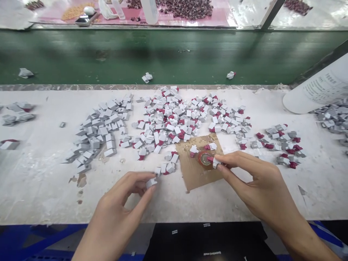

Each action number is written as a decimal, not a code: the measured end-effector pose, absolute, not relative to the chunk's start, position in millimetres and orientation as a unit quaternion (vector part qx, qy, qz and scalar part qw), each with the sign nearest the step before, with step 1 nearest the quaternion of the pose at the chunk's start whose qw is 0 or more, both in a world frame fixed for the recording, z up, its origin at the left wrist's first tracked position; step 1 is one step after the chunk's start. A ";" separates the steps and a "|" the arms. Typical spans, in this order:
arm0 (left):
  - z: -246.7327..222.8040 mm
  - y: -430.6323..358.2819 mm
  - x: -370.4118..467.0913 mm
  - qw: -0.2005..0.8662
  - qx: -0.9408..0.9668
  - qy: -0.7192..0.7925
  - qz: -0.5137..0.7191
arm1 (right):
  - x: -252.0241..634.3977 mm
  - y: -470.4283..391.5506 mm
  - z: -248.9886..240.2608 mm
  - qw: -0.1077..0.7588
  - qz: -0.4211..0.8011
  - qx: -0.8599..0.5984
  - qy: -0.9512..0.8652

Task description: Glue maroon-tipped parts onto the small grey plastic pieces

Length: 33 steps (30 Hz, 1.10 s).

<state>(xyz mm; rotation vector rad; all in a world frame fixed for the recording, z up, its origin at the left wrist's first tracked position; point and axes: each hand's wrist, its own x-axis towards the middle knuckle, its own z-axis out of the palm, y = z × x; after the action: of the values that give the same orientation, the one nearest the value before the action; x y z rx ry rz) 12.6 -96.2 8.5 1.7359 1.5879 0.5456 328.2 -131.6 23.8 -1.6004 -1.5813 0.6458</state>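
Note:
Between thumb and fingertips, my left hand (123, 206) pinches a small light-grey plastic block (151, 182) just over the white tabletop. My right hand (252, 181) grips a small grey plastic part with a dark-red tip (215, 162). That red tip is at a round, shallow, red-rimmed dish (204, 159) on a square of brown cardboard (190, 177). Two more grey-and-red parts lie on the cardboard, one of them a grey piece with a red end (193, 149). Several similar parts sit close to my left fingertips.
A heap of grey-and-red parts (171, 119) spreads behind the cardboard, with plain grey blocks (95, 134) at left. A smaller group of parts (282, 145) lies right. A white bottle (317, 87) leans at far right. Behind the table's back edge runs a green belt (116, 58).

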 end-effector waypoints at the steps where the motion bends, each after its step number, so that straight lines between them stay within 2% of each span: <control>1: 14.2 -95.0 18.2 0.367 0.658 0.617 0.227 | 328.8 -132.3 24.4 0.402 0.266 -0.638 -0.601; 4: 28.3 -88.8 44.4 0.432 0.605 0.605 0.284 | 330.7 -130.9 25.8 0.459 0.352 -0.641 -0.506; 8: 36.7 -72.1 88.9 0.564 0.550 0.521 0.328 | 331.6 -120.5 25.7 0.544 0.504 -0.553 -0.379; 12: 38.1 -57.8 120.1 0.634 0.525 0.443 0.356 | 329.5 -113.5 25.0 0.568 0.560 -0.502 -0.334; 18: 37.3 -54.2 134.5 0.668 0.505 0.414 0.356 | 328.2 -116.3 23.7 0.570 0.572 -0.497 -0.319; 27: 34.6 -51.8 135.6 0.648 0.535 0.421 0.341 | 329.0 -115.7 24.0 0.567 0.540 -0.510 -0.357; 33: 29.1 -51.9 130.2 0.609 0.594 0.402 0.337 | 330.5 -116.7 29.1 0.513 0.441 -0.571 -0.464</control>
<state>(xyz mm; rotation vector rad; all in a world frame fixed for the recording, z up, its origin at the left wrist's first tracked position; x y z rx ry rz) 130.2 -51.9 29.1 1.3719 0.9291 0.7787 330.5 -116.7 29.1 -1.3743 -1.1168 1.0609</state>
